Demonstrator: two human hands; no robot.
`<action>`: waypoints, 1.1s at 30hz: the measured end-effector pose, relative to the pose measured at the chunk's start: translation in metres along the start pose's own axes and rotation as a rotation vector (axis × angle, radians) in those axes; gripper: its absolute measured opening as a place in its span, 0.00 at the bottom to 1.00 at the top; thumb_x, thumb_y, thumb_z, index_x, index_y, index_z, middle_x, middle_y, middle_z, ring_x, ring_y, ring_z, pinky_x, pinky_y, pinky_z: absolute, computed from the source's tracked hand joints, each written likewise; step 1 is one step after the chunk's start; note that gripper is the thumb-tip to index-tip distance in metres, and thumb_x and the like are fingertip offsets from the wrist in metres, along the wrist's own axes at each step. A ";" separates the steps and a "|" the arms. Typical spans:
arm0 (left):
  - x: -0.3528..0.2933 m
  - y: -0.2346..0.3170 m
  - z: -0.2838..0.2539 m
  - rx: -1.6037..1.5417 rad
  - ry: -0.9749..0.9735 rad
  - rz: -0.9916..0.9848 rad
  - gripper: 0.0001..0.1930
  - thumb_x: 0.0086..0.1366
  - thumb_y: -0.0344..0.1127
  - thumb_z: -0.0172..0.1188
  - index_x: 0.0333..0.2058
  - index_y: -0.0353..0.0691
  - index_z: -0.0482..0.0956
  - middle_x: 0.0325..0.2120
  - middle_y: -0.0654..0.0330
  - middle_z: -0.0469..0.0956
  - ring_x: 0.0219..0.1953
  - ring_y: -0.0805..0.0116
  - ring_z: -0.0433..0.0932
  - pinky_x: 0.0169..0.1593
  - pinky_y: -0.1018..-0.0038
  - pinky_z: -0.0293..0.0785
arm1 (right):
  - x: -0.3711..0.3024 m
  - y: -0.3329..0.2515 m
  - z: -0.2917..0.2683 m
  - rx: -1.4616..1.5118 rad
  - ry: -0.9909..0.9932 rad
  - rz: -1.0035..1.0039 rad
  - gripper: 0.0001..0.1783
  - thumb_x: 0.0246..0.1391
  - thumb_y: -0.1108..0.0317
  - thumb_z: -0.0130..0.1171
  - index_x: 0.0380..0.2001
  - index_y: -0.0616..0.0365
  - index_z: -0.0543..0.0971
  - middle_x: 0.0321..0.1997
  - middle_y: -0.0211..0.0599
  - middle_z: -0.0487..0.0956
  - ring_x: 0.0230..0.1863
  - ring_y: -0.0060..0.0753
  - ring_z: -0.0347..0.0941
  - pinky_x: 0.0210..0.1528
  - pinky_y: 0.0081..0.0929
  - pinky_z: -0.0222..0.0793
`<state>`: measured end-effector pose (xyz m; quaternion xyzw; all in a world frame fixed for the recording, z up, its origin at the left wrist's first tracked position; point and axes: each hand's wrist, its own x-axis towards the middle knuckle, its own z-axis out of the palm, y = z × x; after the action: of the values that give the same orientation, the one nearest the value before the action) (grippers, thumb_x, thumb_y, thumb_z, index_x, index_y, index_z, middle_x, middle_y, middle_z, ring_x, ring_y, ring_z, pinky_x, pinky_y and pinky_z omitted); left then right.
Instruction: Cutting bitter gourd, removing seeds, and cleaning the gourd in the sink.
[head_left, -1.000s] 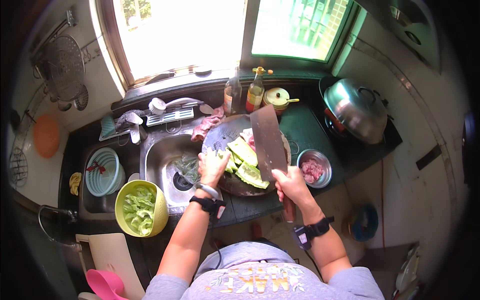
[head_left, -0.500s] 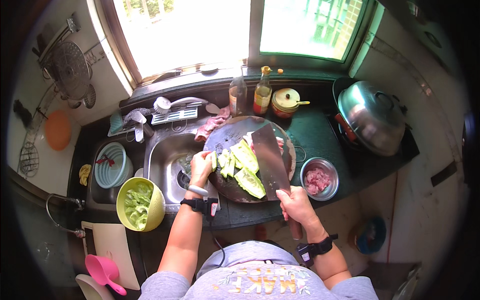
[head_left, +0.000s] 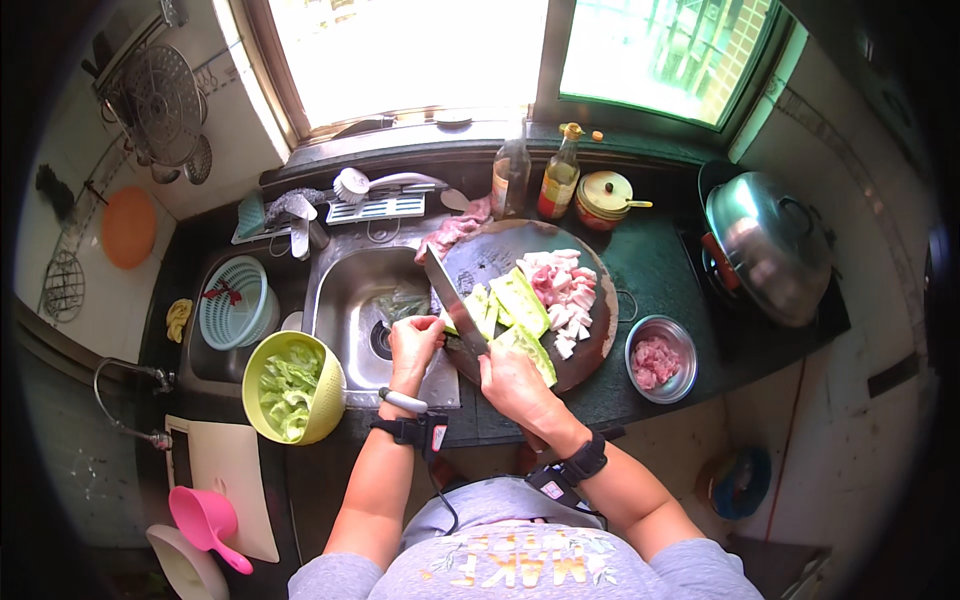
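Observation:
My right hand (head_left: 511, 379) grips the handle of a broad cleaver (head_left: 452, 298), whose blade lies edge-on across the left side of a round dark wooden cutting board (head_left: 597, 341). On the board lie long green gourd pieces (head_left: 518, 300) and a pile of sliced raw pork (head_left: 563, 285). My left hand (head_left: 413, 340) has curled fingers at the board's left rim, beside the gourd and just left of the blade, over the sink edge. Whether it pinches anything is hidden.
A steel sink (head_left: 355, 300) lies left of the board. A yellow-green bowl of cut greens (head_left: 290, 387) and a blue colander (head_left: 232, 313) stand further left. A metal bowl of meat (head_left: 659, 360), bottles (head_left: 556, 183), a yellow-lidded jar (head_left: 605, 195) and a lidded wok (head_left: 765, 243) are to the right.
The cleaver has swung from the board's right side, flat face up, to its left side, edge-on. My right hand moved left with it. My left hand dropped to the board's left rim.

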<state>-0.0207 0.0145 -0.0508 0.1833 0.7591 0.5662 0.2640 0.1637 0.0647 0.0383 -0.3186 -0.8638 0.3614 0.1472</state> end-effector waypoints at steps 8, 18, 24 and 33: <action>0.002 0.003 -0.005 0.117 -0.019 0.005 0.11 0.53 0.35 0.67 0.30 0.31 0.84 0.21 0.58 0.82 0.22 0.76 0.80 0.29 0.81 0.77 | 0.018 0.000 0.019 -0.116 -0.059 0.017 0.14 0.56 0.71 0.48 0.23 0.71 0.76 0.15 0.56 0.75 0.16 0.52 0.76 0.20 0.42 0.73; 0.008 -0.011 -0.004 0.158 0.017 0.095 0.14 0.51 0.36 0.67 0.32 0.30 0.84 0.22 0.58 0.82 0.21 0.77 0.79 0.27 0.79 0.76 | 0.031 -0.015 -0.002 0.229 -0.182 0.297 0.15 0.58 0.69 0.48 0.22 0.71 0.74 0.10 0.42 0.73 0.09 0.35 0.71 0.12 0.33 0.67; -0.010 0.059 0.027 0.644 -0.056 0.078 0.39 0.50 0.60 0.64 0.55 0.37 0.71 0.48 0.41 0.70 0.53 0.47 0.71 0.53 0.59 0.70 | -0.007 0.007 -0.062 0.489 0.025 0.338 0.11 0.61 0.67 0.50 0.40 0.65 0.74 0.13 0.29 0.70 0.08 0.21 0.65 0.08 0.22 0.61; 0.005 0.077 0.078 0.879 -0.089 0.000 0.49 0.36 0.55 0.75 0.56 0.37 0.65 0.58 0.41 0.56 0.61 0.39 0.57 0.59 0.53 0.66 | -0.065 0.039 -0.109 0.483 0.171 0.432 0.12 0.61 0.67 0.51 0.30 0.66 0.74 0.12 0.31 0.71 0.08 0.22 0.68 0.09 0.23 0.63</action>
<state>0.0212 0.0992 0.0044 0.3024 0.9157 0.1808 0.1934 0.2824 0.1007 0.0845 -0.4797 -0.6503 0.5503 0.2104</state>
